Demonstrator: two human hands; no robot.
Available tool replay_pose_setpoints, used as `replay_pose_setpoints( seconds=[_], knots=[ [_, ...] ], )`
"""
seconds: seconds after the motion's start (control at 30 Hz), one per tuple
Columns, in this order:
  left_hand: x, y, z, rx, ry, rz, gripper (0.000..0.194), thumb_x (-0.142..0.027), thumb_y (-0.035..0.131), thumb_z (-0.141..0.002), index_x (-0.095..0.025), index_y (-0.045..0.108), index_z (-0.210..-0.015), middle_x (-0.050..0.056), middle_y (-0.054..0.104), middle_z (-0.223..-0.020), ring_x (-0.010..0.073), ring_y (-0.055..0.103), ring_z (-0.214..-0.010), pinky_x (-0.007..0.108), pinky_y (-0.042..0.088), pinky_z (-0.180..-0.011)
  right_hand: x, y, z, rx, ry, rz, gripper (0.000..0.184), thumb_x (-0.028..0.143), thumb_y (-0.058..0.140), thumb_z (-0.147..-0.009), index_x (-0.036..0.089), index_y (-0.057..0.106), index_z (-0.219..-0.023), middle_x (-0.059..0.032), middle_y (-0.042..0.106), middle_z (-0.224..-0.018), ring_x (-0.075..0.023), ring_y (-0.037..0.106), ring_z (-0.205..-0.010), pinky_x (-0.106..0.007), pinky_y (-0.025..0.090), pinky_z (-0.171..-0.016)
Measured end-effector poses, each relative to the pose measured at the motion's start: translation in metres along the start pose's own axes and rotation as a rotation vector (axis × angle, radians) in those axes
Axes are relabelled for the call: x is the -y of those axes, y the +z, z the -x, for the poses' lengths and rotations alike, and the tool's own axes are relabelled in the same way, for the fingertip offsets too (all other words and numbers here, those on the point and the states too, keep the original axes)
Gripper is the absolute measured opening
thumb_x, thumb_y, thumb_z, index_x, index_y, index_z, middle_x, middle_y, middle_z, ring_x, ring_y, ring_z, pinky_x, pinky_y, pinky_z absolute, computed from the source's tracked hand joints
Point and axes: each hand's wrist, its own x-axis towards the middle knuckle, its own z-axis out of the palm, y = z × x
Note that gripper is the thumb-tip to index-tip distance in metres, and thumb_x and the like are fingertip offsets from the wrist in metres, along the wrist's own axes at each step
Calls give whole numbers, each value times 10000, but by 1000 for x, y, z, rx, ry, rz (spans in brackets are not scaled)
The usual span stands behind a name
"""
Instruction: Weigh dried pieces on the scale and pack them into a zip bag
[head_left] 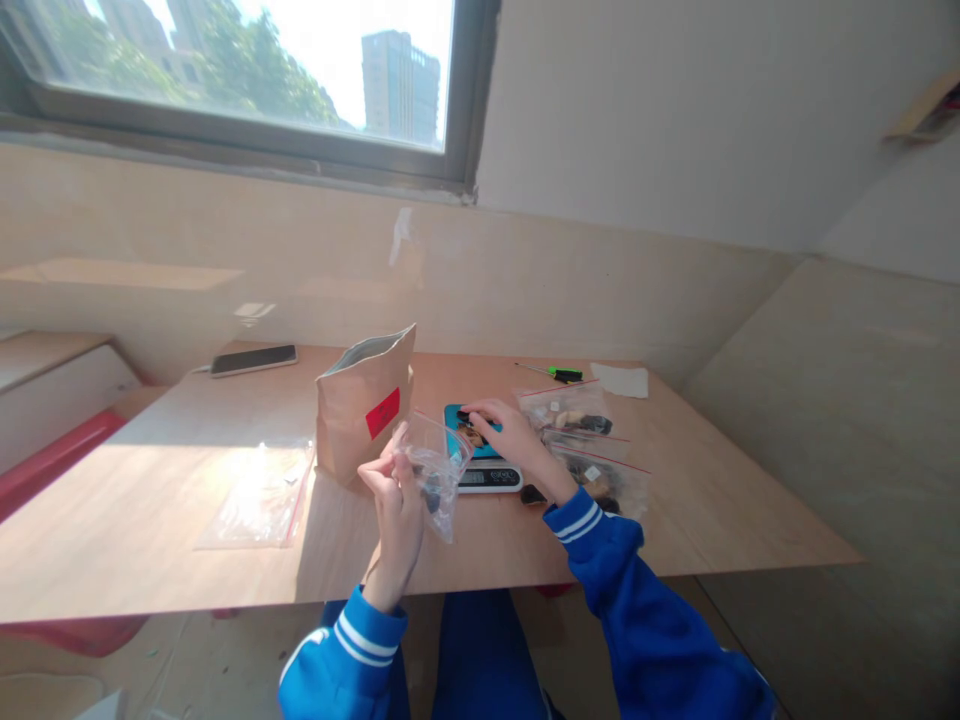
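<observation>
My left hand (396, 500) is raised just below the centre of the frame, fingers pressed together in a pinch on the upper edge of a small clear plastic bag (437, 468), which hangs open and slack from that grip above the table (150, 520). I judge the bag to be very light, thin and limp: it will fold or twist under its own contents, and the film looks slippery, so the hold belongs at the mouth, on the stiffer strip along the top edge, not on the body of the film. A few dark pieces appear to sit low inside it; I cannot tell what they are. My right hand (504, 432) lies right of centre, fingers curled down onto small dark and pale items on the blue tray (453, 415) of a kitchen scale (489, 477); whether the fingertips are closed on a piece I cannot tell. Those pieces appear small, hard and light, suited to a fingertip pinch, taken singly. Just right of the scale lie two filled bags (581, 440) with red sealing strips, one partly over the other. Left of centre stands an open brown paper pouch (365, 404) with a red label. A flat clear empty bag (259, 495) lies at lower left, a phone (253, 359) at upper left, and a green screwdriver (559, 373) beside a white cloth (619, 380) at the far edge.
</observation>
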Motion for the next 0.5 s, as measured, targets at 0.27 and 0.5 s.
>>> replay_pose_setpoints(
  seconds=[0.27,0.5],
  knots=[
    [-2,-3,0,1,21,21,256,-475,447,-916,-236,361,-890,191,578,-1265,259,576,-1191,431,500,-907,-44,29,17,158,-47,190,244,220,629,-850,187,682,-1086,-132,627,-1178,-260,520,-1187,-451,405,-1016],
    [2,-3,1,-10,3,0,279,-490,449,-912,-225,364,-904,211,563,-1306,260,558,-1219,433,469,-944,-41,20,12,112,-10,135,213,145,695,-771,192,686,-978,-87,685,-1046,-242,602,-1045,-425,454,-934]
  ],
)
